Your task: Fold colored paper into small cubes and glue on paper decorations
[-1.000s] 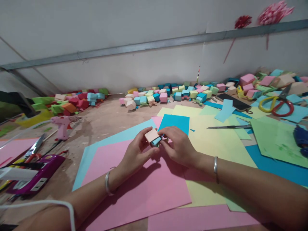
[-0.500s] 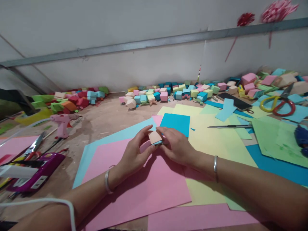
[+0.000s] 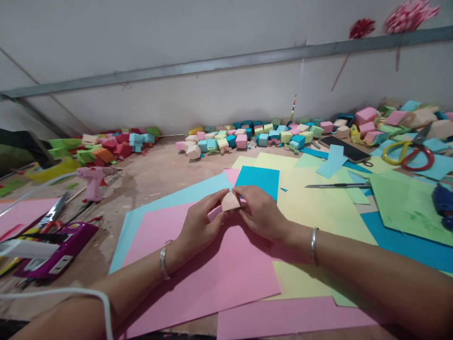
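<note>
Both hands meet over a big pink sheet [image 3: 212,269] at the middle of the table. My left hand [image 3: 200,224] and my right hand [image 3: 260,212] each pinch a small peach paper box [image 3: 230,201] between fingertips, holding it low, close to the paper. Each wrist wears a silver bangle. A teal paper square [image 3: 260,180] lies just beyond the box.
Rows of small coloured paper boxes [image 3: 247,137] line the back wall. A phone [image 3: 345,148], scissors [image 3: 410,156] and a craft knife [image 3: 336,186] lie at the right. A pink glue gun [image 3: 94,182], more scissors [image 3: 49,217] and a purple device [image 3: 56,255] sit at the left.
The box has been turned and lowered toward the paper; its blue side no longer shows. Both hands sank slightly with it.
</note>
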Tool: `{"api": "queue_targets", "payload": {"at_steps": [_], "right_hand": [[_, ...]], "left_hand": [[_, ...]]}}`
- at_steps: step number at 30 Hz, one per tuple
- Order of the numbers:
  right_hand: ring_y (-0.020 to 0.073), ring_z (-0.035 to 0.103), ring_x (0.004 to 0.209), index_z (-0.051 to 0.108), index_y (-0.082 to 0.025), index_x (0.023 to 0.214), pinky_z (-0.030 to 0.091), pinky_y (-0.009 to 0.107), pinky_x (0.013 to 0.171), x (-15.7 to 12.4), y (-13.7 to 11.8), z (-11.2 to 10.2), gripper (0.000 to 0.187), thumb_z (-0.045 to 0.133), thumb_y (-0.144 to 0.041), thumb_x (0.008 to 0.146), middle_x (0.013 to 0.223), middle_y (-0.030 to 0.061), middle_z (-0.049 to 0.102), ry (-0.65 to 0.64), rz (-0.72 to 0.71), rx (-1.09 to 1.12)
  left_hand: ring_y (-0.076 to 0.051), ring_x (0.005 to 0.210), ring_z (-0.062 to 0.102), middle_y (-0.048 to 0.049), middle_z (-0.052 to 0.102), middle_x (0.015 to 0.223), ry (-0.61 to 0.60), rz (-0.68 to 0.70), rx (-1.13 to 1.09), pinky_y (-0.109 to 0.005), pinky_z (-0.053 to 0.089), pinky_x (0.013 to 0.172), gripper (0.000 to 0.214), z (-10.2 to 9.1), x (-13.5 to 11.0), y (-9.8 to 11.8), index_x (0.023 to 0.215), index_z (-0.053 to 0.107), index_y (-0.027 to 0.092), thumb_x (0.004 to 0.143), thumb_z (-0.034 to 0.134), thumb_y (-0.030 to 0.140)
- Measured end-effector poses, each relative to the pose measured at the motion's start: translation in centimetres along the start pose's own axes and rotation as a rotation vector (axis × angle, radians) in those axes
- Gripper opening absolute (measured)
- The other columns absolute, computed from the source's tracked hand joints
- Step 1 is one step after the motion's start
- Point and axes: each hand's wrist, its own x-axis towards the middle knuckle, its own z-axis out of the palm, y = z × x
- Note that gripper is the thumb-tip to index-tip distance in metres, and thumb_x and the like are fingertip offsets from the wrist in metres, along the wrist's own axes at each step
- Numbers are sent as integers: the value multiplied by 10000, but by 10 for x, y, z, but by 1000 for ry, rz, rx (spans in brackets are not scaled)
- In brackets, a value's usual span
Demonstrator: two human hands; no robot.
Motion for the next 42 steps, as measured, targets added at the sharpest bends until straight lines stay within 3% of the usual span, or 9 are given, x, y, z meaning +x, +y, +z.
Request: {"api": "queue_targets", "payload": {"at_steps": [7, 11, 15, 19, 22, 25, 28, 35, 42], "right_hand": [[236, 577, 1036, 528, -187, 1168, 498, 417, 875, 3, -4, -8, 357, 533, -116, 818, 1135, 114, 638, 30, 47, 82], [237, 571, 1059, 521, -182, 1178, 508, 410, 877, 3, -5, -8, 368, 567, -137, 816, 1156, 119, 629, 14, 47, 117], [238, 561, 1076, 511, -175, 1192, 493, 414, 906, 1, -3, -4, 360, 579, -170, 838, 1163, 123, 624, 31, -23, 68], [268, 540, 1061, 495, -135, 1208, 478, 430, 904, 1, -2, -4, 472, 687, -239, 789, 1160, 147, 609, 49, 11, -12], [246, 562, 915, 567, -160, 1029, 488, 399, 803, 2, -5, -7, 244, 662, -239, 819, 969, 100, 642, 28, 79, -54], [235, 562, 897, 580, -168, 961, 482, 386, 790, 3, -6, -9, 114, 605, -200, 854, 937, 95, 637, 36, 88, -67], [242, 568, 942, 571, -161, 1036, 487, 401, 822, 2, -6, -7, 209, 620, -181, 834, 997, 113, 636, 55, 80, -32], [229, 585, 1012, 456, -198, 1242, 536, 402, 824, -2, -12, 3, 456, 605, -136, 816, 1150, 124, 594, 75, 131, 141], [289, 521, 1015, 503, -148, 1160, 494, 481, 862, 0, -12, -1, 485, 733, -315, 767, 1078, 147, 549, 130, 224, -64]], "left_hand": [[-258, 1172, 575, -104, 579, 1334, 44, -268, -616, -366, 492, 955, 518, -3, 6, 10, 1291, 548, 221, 807, 695, 330], [-187, 857, 659, -91, 683, 1019, -6, -475, -882, -289, 529, 731, 489, -8, 12, 7, 1265, 555, 171, 850, 640, 417], [-155, 767, 635, -42, 659, 899, -114, -498, -829, -291, 522, 697, 518, -10, 12, 3, 1280, 538, 197, 807, 708, 320], [-176, 834, 650, -65, 658, 988, 10, -526, -862, -319, 538, 744, 523, -11, 13, 2, 1250, 538, 190, 775, 734, 285], [-185, 839, 666, -82, 654, 1050, 75, -575, -923, -345, 554, 764, 505, -12, 15, 3, 1212, 538, 182, 756, 743, 257], [-215, 854, 675, -99, 651, 1069, 17, -592, -979, -422, 567, 797, 479, -11, 15, 7, 1202, 533, 176, 769, 726, 248], [-231, 884, 677, -102, 653, 1072, -7, -578, -994, -443, 568, 816, 459, -9, 12, 11, 1195, 535, 178, 780, 719, 243], [-202, 833, 679, -90, 674, 1026, -12, -550, -1014, -327, 568, 722, 427, -2, 5, 15, 1148, 568, 178, 767, 742, 264], [-149, 886, 643, -34, 666, 1035, 191, -473, -937, -263, 533, 787, 363, 0, 4, 19, 1119, 585, 203, 787, 726, 249]]}}
